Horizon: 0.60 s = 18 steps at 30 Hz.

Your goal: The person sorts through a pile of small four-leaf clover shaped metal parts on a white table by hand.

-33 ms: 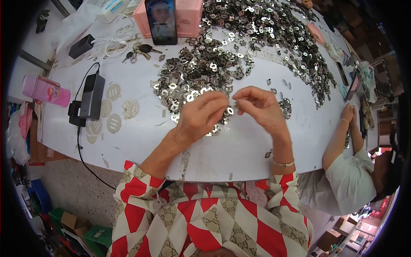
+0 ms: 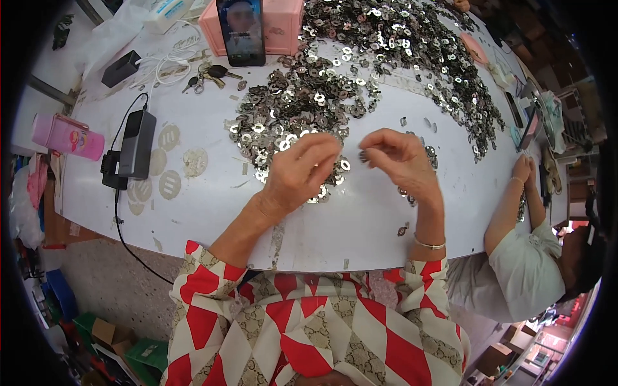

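My left hand (image 2: 297, 168) is closed in a pinch over the near edge of a heap of small shiny metal pieces (image 2: 293, 109); whatever lies between its fingertips is hidden. A short gap to the right, my right hand (image 2: 404, 164) pinches a small dark metal piece (image 2: 363, 156) between thumb and forefinger. Many pieces in the heap are flat and ring-like, some bright silver, others dark. Partly behind my right hand lies a small cluster of similar pieces (image 2: 430, 154).
A larger spread of metal pieces (image 2: 412, 45) covers the far right. Beyond the heap, a phone (image 2: 242, 32) leans on a pink box (image 2: 283, 29). Keys (image 2: 212, 76), a power bank (image 2: 138, 145) and a pink bottle (image 2: 67, 136) lie left. Another person's forearms (image 2: 508, 199) rest at the right.
My right hand has drawn away to the right, widening the gap between my fingertips. The dark piece in it shows more clearly. My left hand has barely moved.
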Motion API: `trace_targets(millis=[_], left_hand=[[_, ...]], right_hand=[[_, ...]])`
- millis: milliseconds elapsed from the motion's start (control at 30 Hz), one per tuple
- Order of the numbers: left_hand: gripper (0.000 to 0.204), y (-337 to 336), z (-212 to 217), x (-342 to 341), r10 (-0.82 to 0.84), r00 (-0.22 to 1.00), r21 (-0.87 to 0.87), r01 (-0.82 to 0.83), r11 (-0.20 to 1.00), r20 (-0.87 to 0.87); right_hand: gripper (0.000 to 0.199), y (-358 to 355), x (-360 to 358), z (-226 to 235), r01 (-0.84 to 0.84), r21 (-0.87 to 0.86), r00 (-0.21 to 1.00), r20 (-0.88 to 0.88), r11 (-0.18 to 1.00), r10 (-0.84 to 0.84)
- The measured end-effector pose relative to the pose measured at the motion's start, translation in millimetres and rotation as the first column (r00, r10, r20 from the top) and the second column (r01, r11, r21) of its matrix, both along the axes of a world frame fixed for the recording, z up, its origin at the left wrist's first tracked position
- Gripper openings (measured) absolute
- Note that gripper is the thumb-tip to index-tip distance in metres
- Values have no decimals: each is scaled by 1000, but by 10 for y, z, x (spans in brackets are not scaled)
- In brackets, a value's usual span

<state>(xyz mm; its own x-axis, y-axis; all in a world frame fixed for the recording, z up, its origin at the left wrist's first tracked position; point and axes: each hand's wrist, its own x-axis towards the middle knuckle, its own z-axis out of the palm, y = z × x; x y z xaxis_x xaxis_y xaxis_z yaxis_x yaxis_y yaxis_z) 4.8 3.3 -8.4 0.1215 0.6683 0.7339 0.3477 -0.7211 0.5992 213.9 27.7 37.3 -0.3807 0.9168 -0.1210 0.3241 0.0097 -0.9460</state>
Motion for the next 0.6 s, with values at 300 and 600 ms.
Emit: trace_targets(millis=[300, 600], left_hand=[[15, 69, -41, -60, 86, 984, -273, -42, 961, 153], [19, 50, -74, -20, 57, 988, -298, -13, 955, 142]], right_hand=[[17, 0, 37, -137, -169, 403, 896, 443, 899, -31], [20, -110, -228, -238, -273, 431, 844, 536, 860, -1]])
